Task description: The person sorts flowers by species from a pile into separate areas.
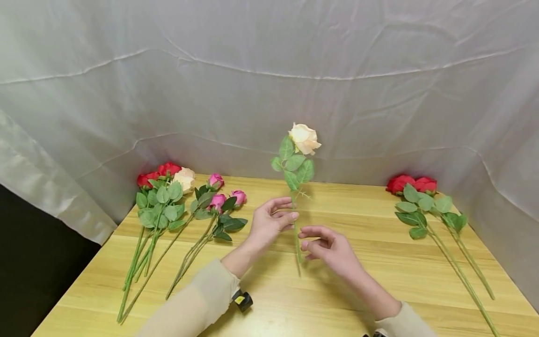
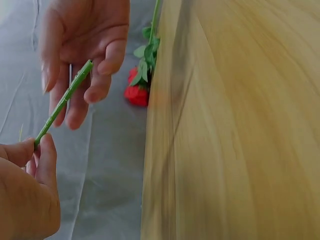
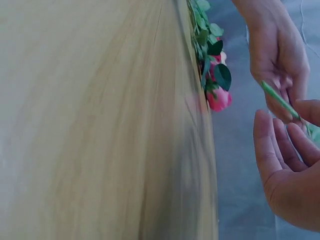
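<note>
A cream rose (image 1: 304,138) with green leaves stands upright over the middle of the table, its stem (image 1: 296,234) pointing down. My left hand (image 1: 271,220) pinches that stem between thumb and fingers below the leaves. In the left wrist view the cut end of the stem (image 2: 75,84) sticks out past the left fingertips. My right hand (image 1: 330,250) is beside the lower stem, its fingers loosely bent and holding nothing. From the right wrist, the right hand (image 3: 295,165) shows with fingers spread just by the stem (image 3: 277,97).
On the left of the wooden table (image 1: 337,299) lie red roses (image 1: 169,169), another cream rose (image 1: 184,179) and pink roses (image 1: 217,202). Two red roses (image 1: 401,184) lie on the right. A grey curtain (image 1: 269,93) hangs behind the table.
</note>
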`<state>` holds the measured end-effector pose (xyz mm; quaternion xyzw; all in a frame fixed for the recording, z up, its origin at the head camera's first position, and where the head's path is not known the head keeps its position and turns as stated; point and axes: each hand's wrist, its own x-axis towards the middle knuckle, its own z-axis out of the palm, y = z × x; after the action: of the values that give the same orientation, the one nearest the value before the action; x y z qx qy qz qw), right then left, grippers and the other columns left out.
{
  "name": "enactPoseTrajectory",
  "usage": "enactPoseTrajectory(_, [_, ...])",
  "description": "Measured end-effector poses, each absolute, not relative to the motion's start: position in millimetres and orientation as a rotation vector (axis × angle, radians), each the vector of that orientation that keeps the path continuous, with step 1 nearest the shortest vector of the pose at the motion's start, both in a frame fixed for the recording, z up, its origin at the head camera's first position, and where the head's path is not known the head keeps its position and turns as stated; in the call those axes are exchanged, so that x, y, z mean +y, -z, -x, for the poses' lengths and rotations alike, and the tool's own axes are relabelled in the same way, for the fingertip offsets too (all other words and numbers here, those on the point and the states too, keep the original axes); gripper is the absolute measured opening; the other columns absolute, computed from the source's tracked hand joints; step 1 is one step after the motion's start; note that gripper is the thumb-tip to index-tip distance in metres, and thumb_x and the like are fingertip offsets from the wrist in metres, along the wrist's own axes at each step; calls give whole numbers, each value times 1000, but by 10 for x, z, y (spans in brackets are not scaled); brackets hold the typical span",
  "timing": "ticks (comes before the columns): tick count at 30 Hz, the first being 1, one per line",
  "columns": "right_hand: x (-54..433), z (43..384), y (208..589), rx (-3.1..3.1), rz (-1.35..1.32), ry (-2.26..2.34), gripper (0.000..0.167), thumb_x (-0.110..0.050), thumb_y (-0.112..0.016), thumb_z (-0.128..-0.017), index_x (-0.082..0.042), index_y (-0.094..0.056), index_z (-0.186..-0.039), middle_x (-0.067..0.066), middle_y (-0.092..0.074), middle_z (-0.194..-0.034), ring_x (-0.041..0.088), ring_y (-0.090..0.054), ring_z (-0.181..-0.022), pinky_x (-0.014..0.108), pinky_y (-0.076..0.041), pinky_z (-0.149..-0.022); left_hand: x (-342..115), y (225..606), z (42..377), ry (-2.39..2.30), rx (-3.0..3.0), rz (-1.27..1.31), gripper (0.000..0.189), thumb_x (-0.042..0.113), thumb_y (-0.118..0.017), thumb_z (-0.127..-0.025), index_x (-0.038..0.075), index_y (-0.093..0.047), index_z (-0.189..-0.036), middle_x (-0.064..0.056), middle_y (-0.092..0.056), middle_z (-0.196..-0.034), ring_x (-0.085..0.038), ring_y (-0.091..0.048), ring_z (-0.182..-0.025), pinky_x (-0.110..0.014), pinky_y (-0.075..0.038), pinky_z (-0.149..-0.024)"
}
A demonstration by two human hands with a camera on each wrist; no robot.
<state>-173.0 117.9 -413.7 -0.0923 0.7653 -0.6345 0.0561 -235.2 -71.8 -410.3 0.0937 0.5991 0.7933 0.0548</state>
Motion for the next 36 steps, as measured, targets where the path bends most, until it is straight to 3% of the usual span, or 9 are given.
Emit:
enactPoseTrajectory(10, [1134,1739,4126,2369,136,1970,36,-3,-75,-95,12,-64,-125,15,-69,-102,14,-69,-77,33,-65,-69,-552,4099,2341,-2440,1777,-327,43,-2,-76,-93,-1,-63,-134,-22,-64,-130,-19,-71,-103,-33,-65,-82])
enactPoseTrajectory(15, [1149,1731,4115,2371,145,1963,36,-2,-75,-94,12,-64,-125,15,-69,-102,13,-69,-77,33,-65,-69,-542,4100,2333,-2435,1788,-327,43,-2,-76,-93,-2,-63,-134,-17,-67,-126,-19,-72,-102,-35,-65,-83])
enactPoseTrajectory(25, [1206,1684,4060,2376,156,1967,37,-4,-75,-94,11,-64,-127,17,-68,-107,15,-70,-79,34,-65,-70,-558,4104,2327,-2431,1743,-410,44,-2,-74,-94,-4,-60,-135,-27,-62,-132,-17,-71,-102,-37,-65,-86])
enactPoseTrajectory(36, [1473,1572,3993,2434,98,1966,40,-6,-75,-95,11,-62,-129,15,-68,-107,14,-71,-83,35,-66,-72,-783,4106,2278,-2415,1761,-459,45,-2,-74,-94,1,-61,-137,-19,-67,-130,-16,-71,-104,-38,-64,-87])
